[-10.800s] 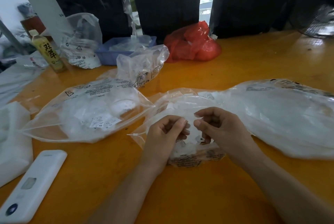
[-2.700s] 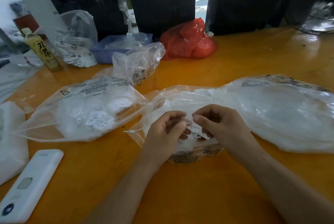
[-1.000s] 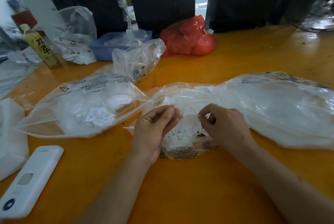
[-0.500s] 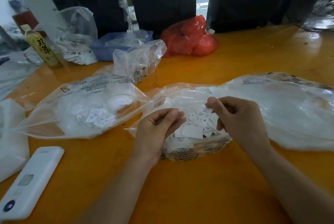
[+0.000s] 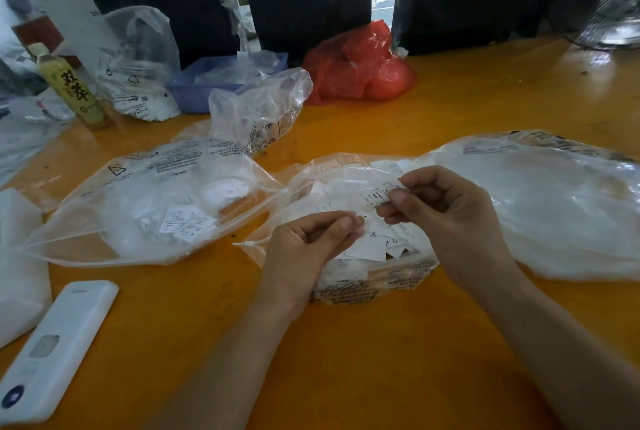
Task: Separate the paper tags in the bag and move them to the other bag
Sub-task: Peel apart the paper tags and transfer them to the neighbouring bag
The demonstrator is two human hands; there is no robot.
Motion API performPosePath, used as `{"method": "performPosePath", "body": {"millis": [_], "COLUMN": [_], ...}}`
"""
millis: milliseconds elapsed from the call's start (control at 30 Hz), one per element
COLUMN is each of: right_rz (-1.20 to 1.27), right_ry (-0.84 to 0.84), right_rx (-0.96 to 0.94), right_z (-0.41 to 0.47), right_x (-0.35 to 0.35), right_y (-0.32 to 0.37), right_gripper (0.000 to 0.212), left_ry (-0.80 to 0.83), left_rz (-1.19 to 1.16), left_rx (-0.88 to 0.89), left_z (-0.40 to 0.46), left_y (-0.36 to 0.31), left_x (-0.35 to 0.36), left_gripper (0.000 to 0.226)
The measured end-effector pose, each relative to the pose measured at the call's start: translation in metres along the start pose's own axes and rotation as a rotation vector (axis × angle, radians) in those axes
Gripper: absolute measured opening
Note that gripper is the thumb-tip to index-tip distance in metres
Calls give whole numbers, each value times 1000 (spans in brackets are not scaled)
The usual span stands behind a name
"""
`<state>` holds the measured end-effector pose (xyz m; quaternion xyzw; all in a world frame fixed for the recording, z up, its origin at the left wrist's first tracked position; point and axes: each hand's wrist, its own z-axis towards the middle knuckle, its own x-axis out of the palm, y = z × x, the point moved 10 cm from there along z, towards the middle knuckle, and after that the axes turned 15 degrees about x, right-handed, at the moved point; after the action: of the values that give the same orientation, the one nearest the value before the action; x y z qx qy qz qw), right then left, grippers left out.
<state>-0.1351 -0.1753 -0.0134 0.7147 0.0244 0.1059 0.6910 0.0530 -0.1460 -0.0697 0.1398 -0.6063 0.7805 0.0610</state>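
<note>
A clear plastic bag (image 5: 332, 180) lies open at the table's middle, with a heap of white paper tags (image 5: 377, 242) inside. My right hand (image 5: 450, 218) is raised over this bag and pinches one printed paper tag (image 5: 379, 194) between thumb and forefinger. My left hand (image 5: 308, 249) hovers at the bag's near left side, fingers curled, thumb and fingertips pinched on a small white tag scrap. A second clear bag (image 5: 114, 221) lies to the left and holds several tags (image 5: 183, 221). The two hands are a little apart.
A large clear bag (image 5: 561, 207) of white material lies on the right. Behind are a small crumpled bag (image 5: 263, 110), a blue tray (image 5: 194, 93), a red bag (image 5: 360, 72) and a drink bottle (image 5: 69, 86). A white remote (image 5: 52, 350) lies near left on the orange table (image 5: 381, 360).
My hands have parted. The right hand has lifted up and to the right with one tag pinched, uncovering the tag heap. The left hand stays low by the bag.
</note>
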Motion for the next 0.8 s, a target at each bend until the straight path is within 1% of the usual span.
{"method": "performPosePath", "body": {"millis": [267, 433, 533, 633, 700, 800], "right_rz": [-28, -112, -155, -253, -304, -381], "right_ry": [9, 21, 17, -9, -46, -113], "right_rx": [43, 54, 53, 34, 19, -2], "right_z": [4, 6, 6, 7, 7, 6], "right_x": [1, 5, 5, 5, 3, -1], "right_y": [-8, -13, -14, -15, -15, -13], "right_gripper": [7, 8, 8, 8, 9, 12], "left_ry": [-14, -32, -39, -34, -37, -55], "left_rz": [24, 37, 32, 47, 67, 85], "left_rx": [16, 22, 12, 11, 14, 14], "left_z": [-1, -1, -1, -2, -2, -3], "left_y": [-2, -2, -2, -4, -5, -6], "left_x": [-1, -4, -5, -4, -4, -7], "left_gripper": [32, 38, 32, 30, 26, 25]}}
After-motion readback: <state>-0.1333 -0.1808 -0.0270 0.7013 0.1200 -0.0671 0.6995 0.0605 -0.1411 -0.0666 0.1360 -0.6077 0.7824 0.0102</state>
